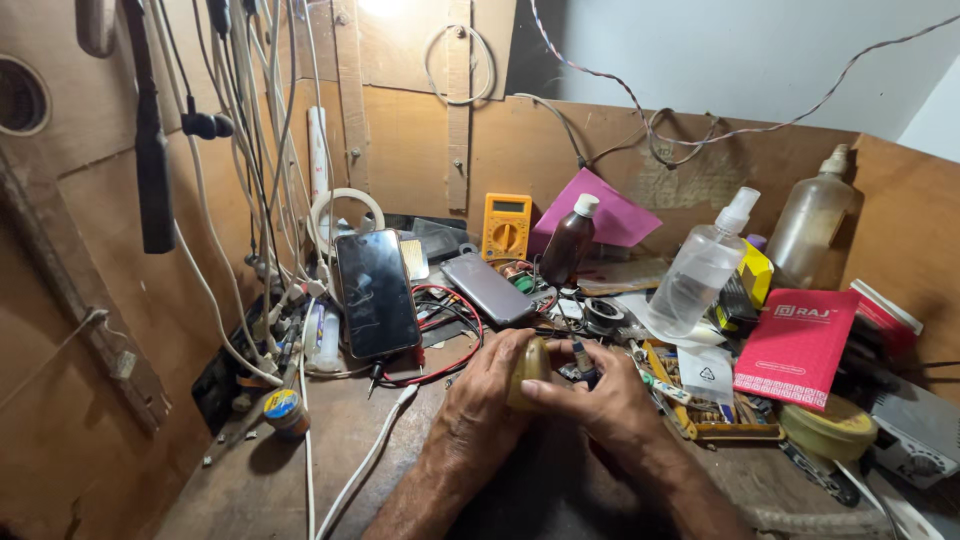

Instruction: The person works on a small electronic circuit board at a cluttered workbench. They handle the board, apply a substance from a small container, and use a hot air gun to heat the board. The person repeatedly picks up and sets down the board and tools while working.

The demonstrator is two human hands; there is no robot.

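Note:
My left hand [482,398] and my right hand [598,400] meet over the middle of the wooden bench [300,470]. Together they grip a small yellowish, rounded piece [528,368], which stands upright between the fingers. My right thumb presses against its lower side. A small dark tool tip [583,360] pokes up from my right hand's fingers. A black smartphone [377,292] leans upright just behind my left hand. A grey phone [488,288] lies flat behind both hands.
White and red cables [440,330] run across the bench and hang on the left wall. A yellow multimeter [506,226], brown bottle [567,240], clear pump bottle [702,265], red booklet [797,345], tape roll [830,428] and small tin [285,410] crowd around.

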